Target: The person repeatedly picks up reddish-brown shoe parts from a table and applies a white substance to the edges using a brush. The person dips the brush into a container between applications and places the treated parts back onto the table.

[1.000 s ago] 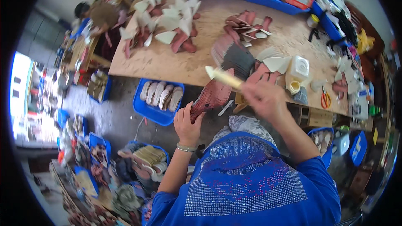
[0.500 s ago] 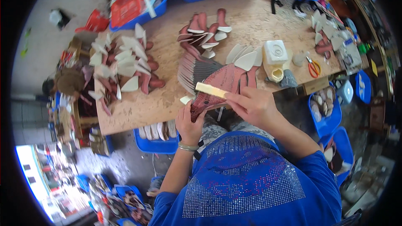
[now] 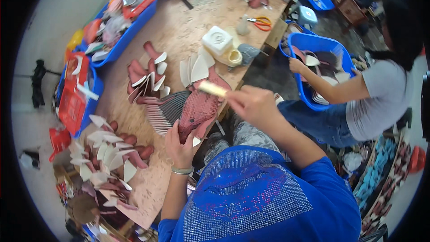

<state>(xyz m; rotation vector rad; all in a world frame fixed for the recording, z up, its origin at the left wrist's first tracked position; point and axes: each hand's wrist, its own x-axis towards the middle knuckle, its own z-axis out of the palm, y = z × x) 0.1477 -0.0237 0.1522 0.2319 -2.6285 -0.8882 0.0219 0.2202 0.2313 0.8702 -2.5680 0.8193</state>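
Observation:
Along the table's near edge, my left hand (image 3: 179,147) grips the tip of a reddish, textured leather shoe upper (image 3: 200,107). Above that piece, my right hand (image 3: 254,105) is closed around a flat, cream-coloured brush (image 3: 213,88), slightly blurred. A fanned stack of grey-edged leather pieces (image 3: 165,113) lies just left of the upper. White pointed stiffeners (image 3: 197,70) rest at its far end. To their right stand a white square plastic container (image 3: 217,39) and an open cream-coloured pot (image 3: 234,57).
Reddish uppers with white stiffeners lie in a pile (image 3: 109,152) at left and a smaller one (image 3: 148,74) nearer. Orange-handled scissors (image 3: 260,23) sit by the table's right edge. At right, a co-worker (image 3: 374,89) handles a blue basin (image 3: 301,90) of parts. Blue bins (image 3: 117,40) line the far side.
My view has turned to the right, so the table appears rotated and shifted left. The co-worker with the basin has come into sight. Both hands keep their hold on the upper and the brush.

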